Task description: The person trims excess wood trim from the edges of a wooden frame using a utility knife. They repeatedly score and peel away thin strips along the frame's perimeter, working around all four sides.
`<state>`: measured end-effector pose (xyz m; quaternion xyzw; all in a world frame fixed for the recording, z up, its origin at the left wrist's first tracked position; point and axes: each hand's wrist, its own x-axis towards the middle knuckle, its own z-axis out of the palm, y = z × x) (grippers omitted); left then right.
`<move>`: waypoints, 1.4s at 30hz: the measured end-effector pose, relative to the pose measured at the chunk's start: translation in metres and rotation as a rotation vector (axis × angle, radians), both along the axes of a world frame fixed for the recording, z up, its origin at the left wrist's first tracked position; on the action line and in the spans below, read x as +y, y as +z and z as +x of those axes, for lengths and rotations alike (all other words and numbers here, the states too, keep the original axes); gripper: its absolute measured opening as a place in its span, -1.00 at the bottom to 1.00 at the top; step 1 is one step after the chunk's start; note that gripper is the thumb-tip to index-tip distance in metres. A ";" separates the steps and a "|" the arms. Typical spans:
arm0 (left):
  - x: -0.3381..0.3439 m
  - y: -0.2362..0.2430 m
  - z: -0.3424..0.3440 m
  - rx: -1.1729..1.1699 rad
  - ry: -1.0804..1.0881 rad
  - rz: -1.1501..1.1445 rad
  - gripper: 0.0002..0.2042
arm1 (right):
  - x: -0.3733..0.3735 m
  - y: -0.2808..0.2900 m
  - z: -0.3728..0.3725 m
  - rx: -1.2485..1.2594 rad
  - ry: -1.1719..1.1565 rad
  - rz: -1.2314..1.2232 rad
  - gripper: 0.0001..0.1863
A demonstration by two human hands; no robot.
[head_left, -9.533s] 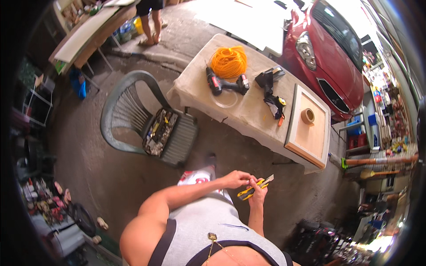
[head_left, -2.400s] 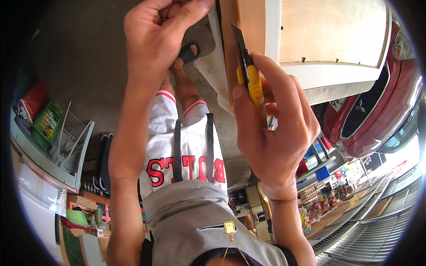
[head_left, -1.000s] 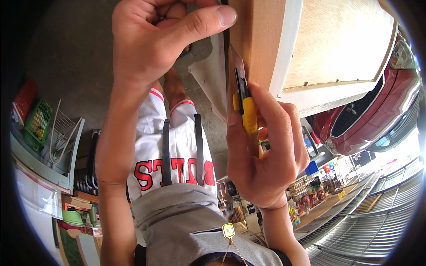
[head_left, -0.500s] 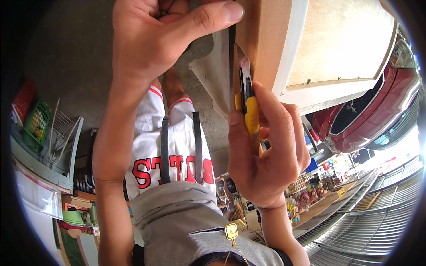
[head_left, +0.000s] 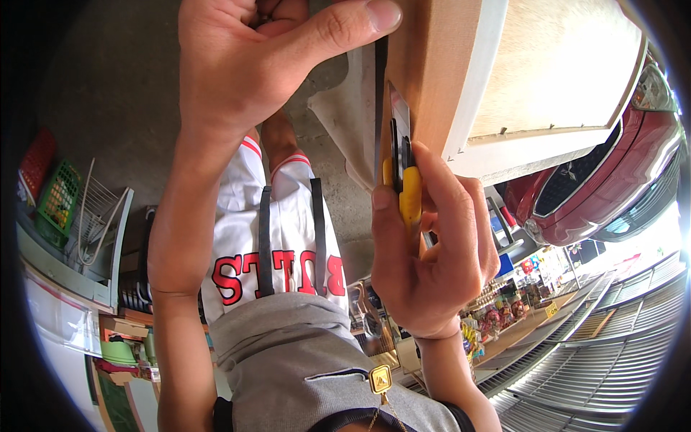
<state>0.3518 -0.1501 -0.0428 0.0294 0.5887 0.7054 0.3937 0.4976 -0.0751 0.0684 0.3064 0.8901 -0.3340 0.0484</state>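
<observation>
Your right hand point(head_left: 440, 248) grips the knife point(head_left: 410, 198) near its blade point(head_left: 400, 109), likely for control by the frame point(head_left: 435, 75) edge; your left hand point(head_left: 234, 75): hold unclear.

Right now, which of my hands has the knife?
Your right hand: it grips the yellow knife, blade out. Your left hand shows no knife; its thumb lies by the wooden frame.

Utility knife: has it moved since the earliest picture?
Yes: the utility knife in the right hand has moved toward the framed panel, from clearly apart to beside its wooden edge.
</observation>
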 end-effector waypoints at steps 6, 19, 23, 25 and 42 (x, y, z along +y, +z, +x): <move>0.001 0.010 -0.001 0.104 -0.074 -0.068 -0.86 | -0.001 0.000 0.003 0.013 -0.024 -0.010 -0.51; -0.004 0.034 0.023 0.067 -0.137 -0.248 -0.86 | -0.003 0.000 0.011 0.005 -0.047 -0.001 -0.55; -0.002 0.036 0.018 0.138 -0.220 -0.284 -0.90 | -0.003 0.000 0.013 0.004 -0.050 0.010 -0.55; 0.000 0.036 0.016 0.159 -0.247 -0.279 -0.90 | -0.003 0.000 0.014 0.003 -0.053 0.011 -0.55; -0.004 0.024 0.039 0.504 -0.224 -0.133 -0.92 | -0.002 0.000 0.017 -0.007 -0.058 0.015 -0.54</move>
